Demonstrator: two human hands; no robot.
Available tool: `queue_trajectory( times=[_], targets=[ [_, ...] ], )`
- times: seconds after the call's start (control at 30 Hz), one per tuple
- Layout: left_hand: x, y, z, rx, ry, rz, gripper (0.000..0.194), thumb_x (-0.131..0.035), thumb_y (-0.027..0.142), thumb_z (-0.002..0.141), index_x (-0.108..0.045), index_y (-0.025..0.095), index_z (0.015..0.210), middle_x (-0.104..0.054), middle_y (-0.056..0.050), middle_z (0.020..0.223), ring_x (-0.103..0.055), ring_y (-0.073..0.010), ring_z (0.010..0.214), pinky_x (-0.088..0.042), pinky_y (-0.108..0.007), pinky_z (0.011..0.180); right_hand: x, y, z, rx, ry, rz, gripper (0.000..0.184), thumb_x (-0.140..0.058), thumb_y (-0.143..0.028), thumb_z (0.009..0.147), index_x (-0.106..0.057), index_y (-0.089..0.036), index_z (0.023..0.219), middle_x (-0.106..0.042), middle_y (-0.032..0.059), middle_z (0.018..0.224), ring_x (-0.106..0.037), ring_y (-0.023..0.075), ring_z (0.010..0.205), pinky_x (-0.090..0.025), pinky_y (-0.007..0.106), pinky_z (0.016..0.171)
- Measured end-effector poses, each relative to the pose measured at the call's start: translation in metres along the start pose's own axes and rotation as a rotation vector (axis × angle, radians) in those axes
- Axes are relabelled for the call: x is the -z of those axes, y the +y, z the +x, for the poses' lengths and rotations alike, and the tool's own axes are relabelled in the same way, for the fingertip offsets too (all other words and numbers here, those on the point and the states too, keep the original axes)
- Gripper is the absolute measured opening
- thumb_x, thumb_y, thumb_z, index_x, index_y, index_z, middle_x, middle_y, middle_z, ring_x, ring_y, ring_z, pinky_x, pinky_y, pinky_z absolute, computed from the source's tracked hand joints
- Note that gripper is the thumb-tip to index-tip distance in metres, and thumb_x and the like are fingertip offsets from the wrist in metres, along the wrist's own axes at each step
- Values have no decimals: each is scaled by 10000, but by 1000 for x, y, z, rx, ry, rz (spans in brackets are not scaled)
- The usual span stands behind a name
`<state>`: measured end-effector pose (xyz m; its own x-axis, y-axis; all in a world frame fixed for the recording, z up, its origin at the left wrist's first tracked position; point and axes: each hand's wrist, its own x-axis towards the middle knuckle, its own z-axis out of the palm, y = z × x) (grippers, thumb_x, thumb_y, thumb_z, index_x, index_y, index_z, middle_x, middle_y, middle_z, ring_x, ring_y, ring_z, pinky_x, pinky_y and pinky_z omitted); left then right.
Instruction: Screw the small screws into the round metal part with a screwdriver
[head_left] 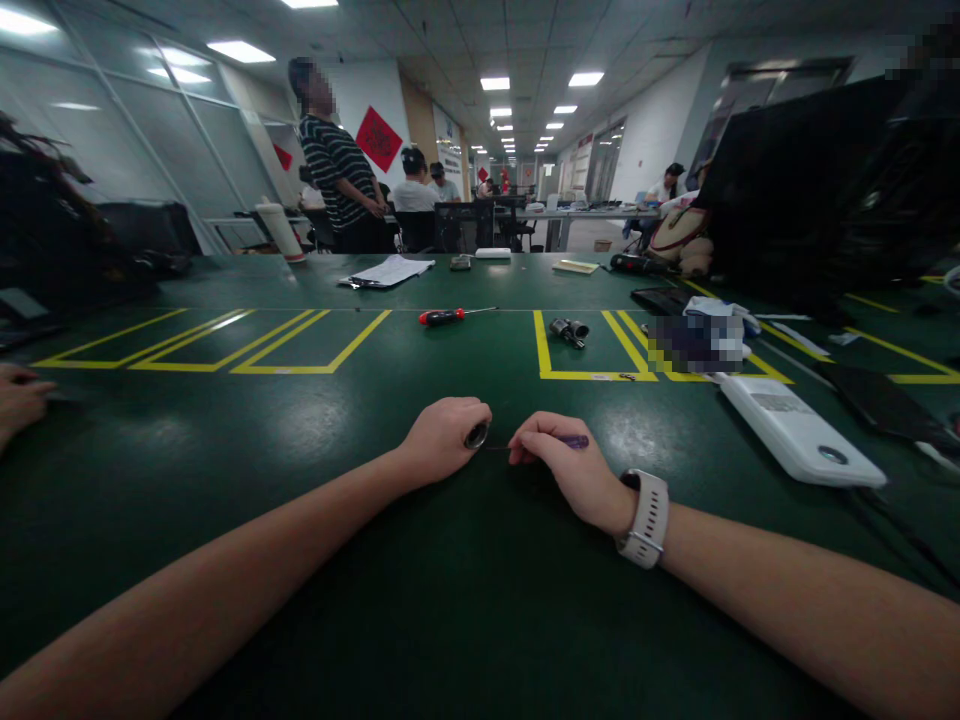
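My left hand (442, 436) rests on the green table (225, 470), fingers curled around a small round metal part (477, 435). My right hand (559, 462), with a white watch (646, 519) on the wrist, pinches a thin purple-handled tool (574, 441) whose fine tip points toward the metal part. The two hands sit close together near the table's middle.
A red-handled screwdriver (444, 316) and a small dark metal piece (568, 330) lie farther back among yellow floor-tape boxes. A white flat device (796, 431) lies at right, papers (388, 271) at the back. Another person's hand (19, 400) rests at far left. People stand and sit beyond.
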<state>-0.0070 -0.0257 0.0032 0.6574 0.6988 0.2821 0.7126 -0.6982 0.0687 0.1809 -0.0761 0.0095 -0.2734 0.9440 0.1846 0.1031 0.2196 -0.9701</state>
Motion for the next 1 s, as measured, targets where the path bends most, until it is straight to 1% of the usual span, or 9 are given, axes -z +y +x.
queue_trajectory(
  times=[0.2, 0.33, 0.4, 0.5, 0.6, 0.7, 0.87, 0.93, 1.0],
  targets=[
    [0, 0, 0, 17, 16, -41, 46, -501, 122, 757, -522, 162, 757, -575, -20, 735, -536, -146, 670, -388, -260, 603, 0, -3, -3, 95, 5, -4, 173, -486, -219, 836, -637, -189, 756, -636, 16, 752, -591, 154, 745, -451, 310, 701],
    [0, 1, 0, 21, 43, -48, 50, -508, 175, 779, -521, 162, 732, -557, -13, 699, -518, -142, 638, -369, -255, 572, 0, 1, -1, 104, -118, -36, 157, -516, -257, 847, -658, -195, 824, -638, 17, 820, -586, 156, 789, -448, 315, 734],
    [0, 2, 0, 29, 54, -53, 74, -509, 198, 783, -516, 162, 719, -551, -12, 690, -511, -140, 628, -362, -252, 560, -1, 2, 1, 110, -186, 9, 165, -519, -285, 854, -663, -206, 875, -642, 18, 875, -587, 157, 836, -445, 321, 776],
    [1, 2, 1, 71, 72, -84, 66, -531, 208, 766, -509, 164, 723, -547, -8, 691, -511, -138, 629, -361, -246, 550, -1, 5, 2, 78, -216, 108, 179, -521, -310, 857, -658, -219, 927, -643, 19, 951, -584, 159, 908, -439, 321, 814],
    [1, 3, 1, 124, 86, -129, 68, -548, 204, 750, -499, 169, 719, -542, 0, 687, -506, -134, 620, -359, -239, 539, 0, 7, 2, 60, -190, 176, 186, -514, -320, 862, -654, -212, 919, -646, 24, 933, -585, 163, 909, -443, 318, 793],
    [0, 2, 1, 143, 77, -143, 76, -525, 198, 768, -488, 172, 706, -537, 3, 681, -504, -132, 613, -359, -239, 536, 1, 6, 1, 90, -119, 190, 200, -489, -316, 873, -649, -196, 886, -647, 27, 874, -590, 163, 866, -449, 322, 775],
    [-2, -1, 1, 88, 59, -131, 38, -509, 160, 768, -498, 170, 734, -542, 1, 691, -522, -139, 641, -372, -245, 563, -2, -2, -3, 148, -8, -35, 172, -510, -274, 852, -643, -179, 797, -640, 24, 824, -595, 159, 817, -450, 314, 758],
    [-2, -1, 1, 55, 54, -126, 39, -502, 150, 771, -502, 167, 736, -545, -4, 696, -524, -139, 643, -375, -247, 569, -4, -2, -2, 157, -10, -98, 168, -515, -256, 842, -643, -180, 764, -646, 24, 813, -596, 158, 796, -448, 314, 747],
    [-2, -1, 0, 17, 47, -126, 40, -500, 139, 768, -505, 163, 736, -546, -10, 703, -524, -140, 647, -380, -249, 578, -4, -1, 0, 128, -39, -74, 178, -522, -260, 835, -649, -180, 739, -654, 24, 802, -596, 160, 788, -446, 319, 744]
  ],
)
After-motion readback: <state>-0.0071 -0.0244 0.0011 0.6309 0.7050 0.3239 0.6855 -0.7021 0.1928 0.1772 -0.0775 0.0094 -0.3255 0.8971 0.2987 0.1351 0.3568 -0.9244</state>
